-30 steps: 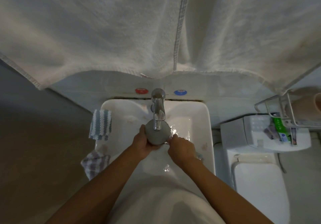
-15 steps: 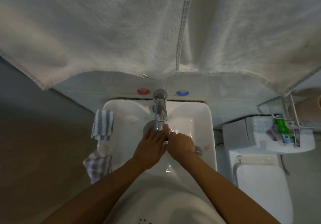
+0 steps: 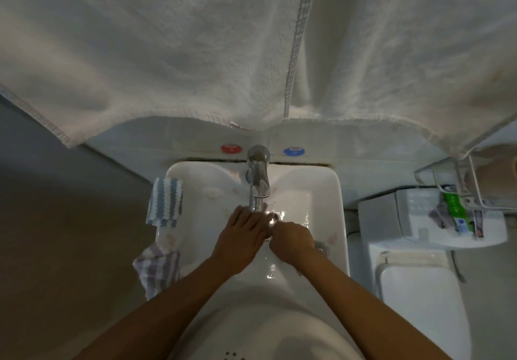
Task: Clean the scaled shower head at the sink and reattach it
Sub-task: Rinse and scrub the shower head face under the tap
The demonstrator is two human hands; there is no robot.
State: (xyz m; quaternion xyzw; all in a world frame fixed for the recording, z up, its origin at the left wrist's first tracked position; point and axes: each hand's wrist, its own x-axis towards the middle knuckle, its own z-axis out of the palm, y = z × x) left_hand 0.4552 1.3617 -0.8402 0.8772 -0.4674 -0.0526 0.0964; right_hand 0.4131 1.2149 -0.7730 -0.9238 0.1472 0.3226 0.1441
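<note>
Hands meet in sink under faucet. Left hand lies flat, fingers straight, over shower head (almost wholly hidden beneath). Right hand curled, gripping its handle, whose end pokes out at right. Water glints on basin. Striped cloth draped over left rim.
</note>
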